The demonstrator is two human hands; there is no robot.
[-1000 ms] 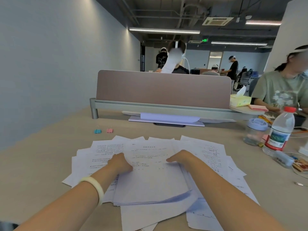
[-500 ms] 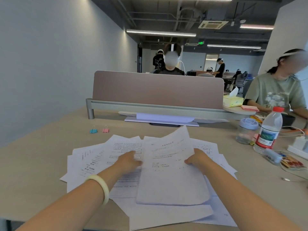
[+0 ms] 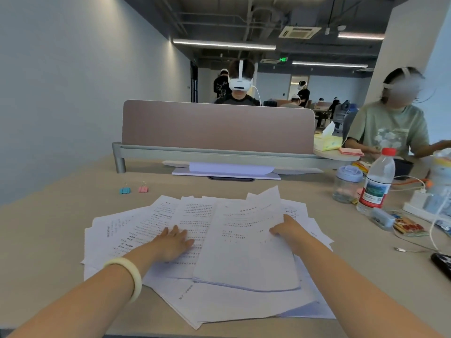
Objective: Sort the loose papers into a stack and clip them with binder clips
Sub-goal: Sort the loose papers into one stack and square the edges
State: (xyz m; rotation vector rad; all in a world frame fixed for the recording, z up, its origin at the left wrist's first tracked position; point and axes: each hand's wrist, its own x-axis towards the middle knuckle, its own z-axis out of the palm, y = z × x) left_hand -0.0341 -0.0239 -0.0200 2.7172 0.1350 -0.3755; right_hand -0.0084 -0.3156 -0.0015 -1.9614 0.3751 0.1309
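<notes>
Now right hand (image 3: 286, 229) grips sheaf (image 3: 244, 254) (left hand (image 3: 174, 242) presses papers (image 3: 136, 225)).

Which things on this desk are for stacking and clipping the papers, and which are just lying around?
For the job: loose papers, sheaf gripped by the right hand, left hand flat on the papers, blue binder clip, pink binder clip.
Lying about: water bottle, lidded jar, tissue pack.

A water bottle (image 3: 377, 182) stands beside a jar (image 3: 346, 184).
</notes>
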